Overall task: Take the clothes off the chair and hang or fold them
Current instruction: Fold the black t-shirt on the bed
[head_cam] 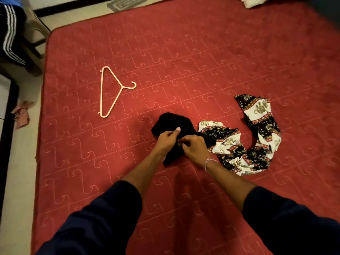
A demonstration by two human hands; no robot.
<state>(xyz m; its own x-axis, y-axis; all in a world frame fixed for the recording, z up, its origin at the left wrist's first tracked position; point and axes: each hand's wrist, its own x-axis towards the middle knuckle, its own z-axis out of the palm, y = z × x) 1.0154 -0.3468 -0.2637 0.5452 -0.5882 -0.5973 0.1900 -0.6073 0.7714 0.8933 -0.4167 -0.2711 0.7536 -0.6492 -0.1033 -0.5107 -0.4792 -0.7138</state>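
A small black garment [172,122] lies bunched on the red mattress [184,61]. My left hand [166,138] pinches its middle, thumb pressed on top. My right hand [194,147] grips the same cloth just to the right, fingers curled into it. A printed black, white and red garment [257,137] with elephant motifs lies in a curve right beside the black one, touching it. At the top left stands a chair [35,34] with dark striped trousers [10,32] draped over it.
A pale plastic hanger [112,91] lies flat on the mattress, left of and beyond my hands. A pinkish crumpled cloth [22,113] sits on the floor by the mattress's left edge. A patterned mat [125,2] lies on the floor at the top.
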